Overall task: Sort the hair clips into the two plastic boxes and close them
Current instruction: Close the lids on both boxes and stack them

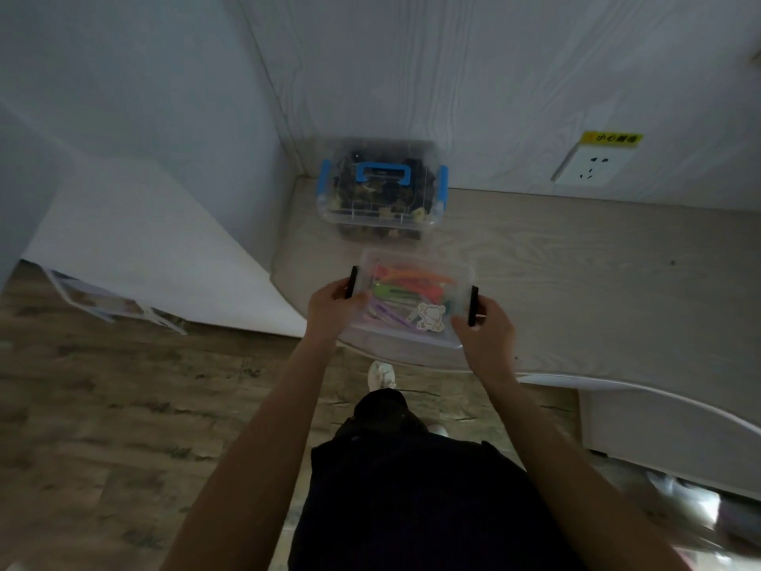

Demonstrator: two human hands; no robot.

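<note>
A clear plastic box with black side latches (412, 261) sits at the near left corner of the table, its lid on, with several colourful hair clips (407, 288) showing through. My left hand (333, 307) grips its left black latch (352, 282). My right hand (484, 327) grips the right black latch (473, 306). Behind it, against the wall corner, stands a second clear box with a blue handle and blue latches (379, 187), lid on, holding dark and tan clips.
The light wood table (576, 282) runs right along a white wall with a socket (589, 169) under a yellow label. A white panel (144, 249) leans at the left over the wood floor. My dark clothing and a shoe (381, 375) show below.
</note>
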